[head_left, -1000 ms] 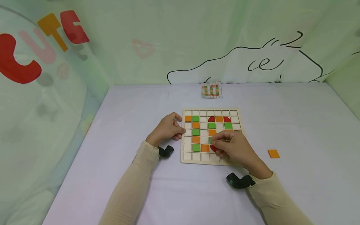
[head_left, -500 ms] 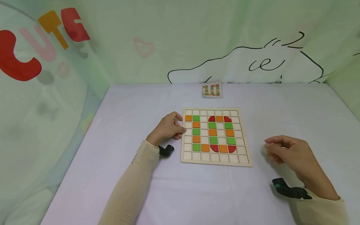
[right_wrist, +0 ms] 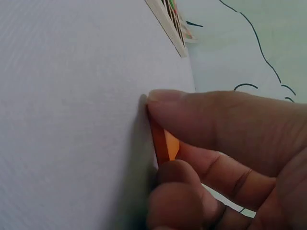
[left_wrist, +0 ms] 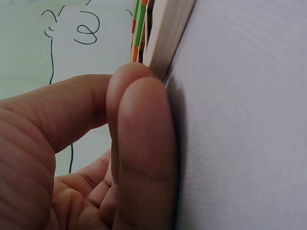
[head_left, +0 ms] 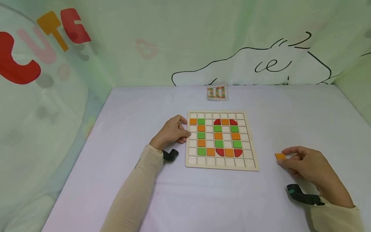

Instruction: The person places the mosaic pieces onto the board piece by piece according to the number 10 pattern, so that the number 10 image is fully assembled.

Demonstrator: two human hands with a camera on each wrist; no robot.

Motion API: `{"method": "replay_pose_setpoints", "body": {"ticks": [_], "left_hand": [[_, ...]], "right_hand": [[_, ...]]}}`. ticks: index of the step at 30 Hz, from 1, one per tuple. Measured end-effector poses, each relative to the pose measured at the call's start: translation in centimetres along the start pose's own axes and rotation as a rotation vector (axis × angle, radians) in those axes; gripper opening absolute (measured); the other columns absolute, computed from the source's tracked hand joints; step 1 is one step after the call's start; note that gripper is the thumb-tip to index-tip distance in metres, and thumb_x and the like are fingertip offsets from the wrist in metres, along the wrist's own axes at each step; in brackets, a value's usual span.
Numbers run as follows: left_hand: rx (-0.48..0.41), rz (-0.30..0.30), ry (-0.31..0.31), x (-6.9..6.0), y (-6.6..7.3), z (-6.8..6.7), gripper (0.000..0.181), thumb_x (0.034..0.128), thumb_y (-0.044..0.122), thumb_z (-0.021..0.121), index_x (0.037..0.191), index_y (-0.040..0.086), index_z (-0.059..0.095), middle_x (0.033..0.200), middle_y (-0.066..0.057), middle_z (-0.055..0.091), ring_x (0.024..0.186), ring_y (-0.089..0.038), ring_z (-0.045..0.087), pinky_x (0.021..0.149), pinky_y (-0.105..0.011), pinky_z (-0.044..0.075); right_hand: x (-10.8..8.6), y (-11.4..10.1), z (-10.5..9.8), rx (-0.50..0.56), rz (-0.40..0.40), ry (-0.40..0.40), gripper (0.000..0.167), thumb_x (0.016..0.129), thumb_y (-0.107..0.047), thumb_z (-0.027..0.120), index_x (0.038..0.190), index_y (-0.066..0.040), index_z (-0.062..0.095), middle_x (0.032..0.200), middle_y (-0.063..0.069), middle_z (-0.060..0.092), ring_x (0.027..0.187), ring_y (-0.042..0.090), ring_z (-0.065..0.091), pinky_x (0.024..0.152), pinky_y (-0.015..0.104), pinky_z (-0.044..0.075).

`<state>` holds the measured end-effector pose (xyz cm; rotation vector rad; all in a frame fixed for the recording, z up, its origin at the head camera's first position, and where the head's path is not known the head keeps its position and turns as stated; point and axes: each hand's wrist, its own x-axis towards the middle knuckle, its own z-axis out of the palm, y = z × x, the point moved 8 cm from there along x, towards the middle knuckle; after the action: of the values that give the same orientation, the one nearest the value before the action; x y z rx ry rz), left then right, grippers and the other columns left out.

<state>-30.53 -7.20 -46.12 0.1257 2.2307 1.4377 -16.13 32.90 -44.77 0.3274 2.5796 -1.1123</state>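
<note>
My right hand (head_left: 311,164) is right of the board in the head view. Its thumb and fingers pinch an orange square tile (head_left: 280,156), whose edge (right_wrist: 165,141) shows between thumb and fingers in the right wrist view, close to the tabletop. My left hand (head_left: 171,132) holds the left edge of a wooden grid board (head_left: 223,163), its thumb tip lapping over the rim. In the left wrist view fingertips (left_wrist: 144,100) meet the side of the board. Orange, green and red tiles lie in the grid, the red ones with a rounded corner, forming a figure 1 and a closed loop.
A small printed card (head_left: 217,92) with a coloured grid pattern lies behind the board. A white cloth covers the table (head_left: 203,199). Behind it hangs a pale green printed curtain (head_left: 185,38). Black cameras (head_left: 302,195) are strapped to both wrists.
My right hand has left the board, moved right, and taken hold of the orange tile that lay on the table. The left hand stays at the board's edge.
</note>
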Motion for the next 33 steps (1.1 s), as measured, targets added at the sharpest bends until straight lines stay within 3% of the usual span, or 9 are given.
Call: {"method": "replay_pose_setpoints", "body": {"ticks": [4, 9, 12, 16, 21, 25, 33], "left_hand": [[-0.001, 0.007, 0.003, 0.0, 0.1, 0.0, 0.045, 0.092, 0.002, 0.078, 0.129, 0.004, 0.051, 0.087, -0.011, 0.063, 0.062, -0.016, 0.067, 0.059, -0.027, 0.063], [-0.006, 0.008, 0.001, -0.1, 0.1, 0.0, 0.045, 0.0922, 0.001, 0.077, 0.128, 0.004, 0.051, 0.087, -0.011, 0.063, 0.062, -0.016, 0.066, 0.058, -0.027, 0.062], [-0.007, 0.008, 0.001, -0.1, 0.1, 0.0, 0.044, 0.0922, 0.001, 0.077, 0.128, 0.004, 0.051, 0.087, -0.011, 0.063, 0.062, -0.016, 0.066, 0.058, -0.027, 0.062], [-0.003, 0.014, 0.002, -0.2, 0.2, 0.0, 0.044, 0.0923, 0.001, 0.077, 0.128, 0.003, 0.051, 0.086, -0.011, 0.063, 0.062, -0.016, 0.066, 0.058, -0.026, 0.062], [0.003, 0.015, 0.005, -0.3, 0.3, 0.0, 0.044, 0.0927, 0.001, 0.077, 0.128, 0.003, 0.051, 0.086, -0.011, 0.063, 0.062, -0.015, 0.066, 0.057, -0.026, 0.062], [0.005, 0.015, 0.005, -0.3, 0.3, 0.0, 0.044, 0.0926, 0.001, 0.077, 0.128, 0.003, 0.051, 0.086, -0.011, 0.063, 0.061, -0.015, 0.066, 0.057, -0.026, 0.062], [0.006, 0.012, 0.004, -0.2, 0.3, 0.1, 0.045, 0.0921, 0.001, 0.078, 0.129, 0.003, 0.051, 0.086, -0.011, 0.063, 0.061, -0.016, 0.066, 0.058, -0.027, 0.062]], "right_hand": [[0.1, 0.0, 0.0, -0.008, 0.007, 0.015, 0.054, 0.096, -0.03, 0.076, 0.132, 0.006, 0.058, 0.078, -0.002, 0.063, 0.065, 0.014, 0.056, 0.057, 0.028, 0.053], [-0.1, -0.2, -0.1, -0.032, 0.0, 0.073, 0.052, 0.094, -0.037, 0.079, 0.126, 0.001, 0.064, 0.09, 0.0, 0.065, 0.072, 0.011, 0.057, 0.058, 0.027, 0.052], [-0.1, -0.4, 0.0, 0.011, -0.023, 0.094, 0.047, 0.095, -0.034, 0.078, 0.124, 0.002, 0.065, 0.094, 0.0, 0.068, 0.075, 0.008, 0.062, 0.061, 0.025, 0.056], [0.0, -0.9, 0.7, 0.167, -0.071, 0.069, 0.039, 0.097, -0.018, 0.076, 0.122, 0.009, 0.063, 0.09, -0.004, 0.072, 0.074, 0.01, 0.072, 0.064, 0.027, 0.063], [0.2, -1.9, 1.5, 0.342, -0.098, 0.023, 0.027, 0.098, -0.011, 0.075, 0.118, 0.005, 0.066, 0.092, -0.006, 0.073, 0.076, 0.016, 0.076, 0.07, 0.029, 0.065], [0.2, -3.0, 2.1, 0.404, -0.111, -0.009, 0.029, 0.1, -0.016, 0.073, 0.122, 0.001, 0.066, 0.097, -0.008, 0.074, 0.081, 0.016, 0.077, 0.073, 0.029, 0.065], [0.3, -6.1, 4.3, 0.389, -0.131, -0.055, 0.034, 0.1, -0.015, 0.071, 0.125, 0.007, 0.064, 0.097, -0.008, 0.076, 0.082, 0.015, 0.075, 0.069, 0.029, 0.064]]}}
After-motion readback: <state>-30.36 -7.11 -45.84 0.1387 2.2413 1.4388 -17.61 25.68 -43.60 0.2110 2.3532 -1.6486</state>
